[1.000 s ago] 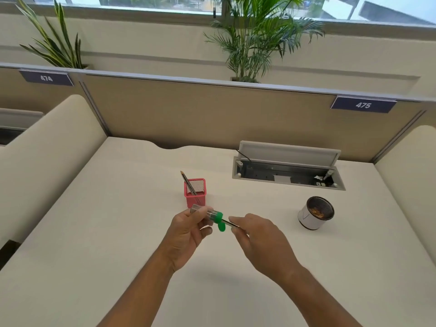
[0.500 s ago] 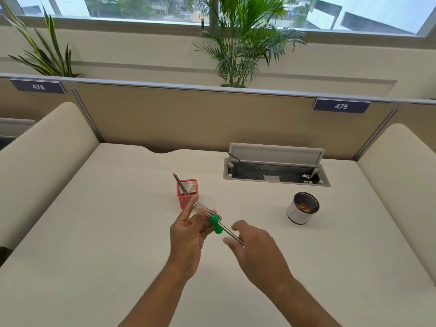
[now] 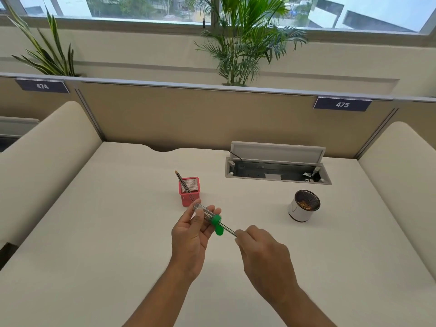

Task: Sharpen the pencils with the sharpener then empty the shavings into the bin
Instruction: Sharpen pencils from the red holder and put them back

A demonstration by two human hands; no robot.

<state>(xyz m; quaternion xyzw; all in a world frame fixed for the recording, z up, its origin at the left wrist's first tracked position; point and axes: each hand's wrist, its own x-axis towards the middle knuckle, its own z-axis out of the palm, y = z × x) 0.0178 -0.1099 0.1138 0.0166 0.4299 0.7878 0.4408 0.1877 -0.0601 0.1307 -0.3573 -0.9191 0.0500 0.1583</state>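
Note:
My left hand (image 3: 192, 234) holds a sharpener (image 3: 211, 217) with a clear tube body and a green cap, above the middle of the desk. A dark pencil (image 3: 227, 229) is pushed into the green end. My right hand (image 3: 262, 253) pinches the pencil's free end. Behind the hands stands a red mesh pencil holder (image 3: 190, 193) with another pencil (image 3: 181, 181) leaning out to the left. The small round bin (image 3: 303, 206), white with a dark rim, sits to the right and has brown shavings inside.
An open cable tray (image 3: 278, 172) with its lid raised is set into the desk (image 3: 118, 232) at the back. Padded dividers rise on both sides, a beige partition stands behind, and potted plants sit beyond it.
The camera has tilted up a little. My right hand has closed again on the pencil's end after loosening its fingers. The sharpener stays in my left hand.

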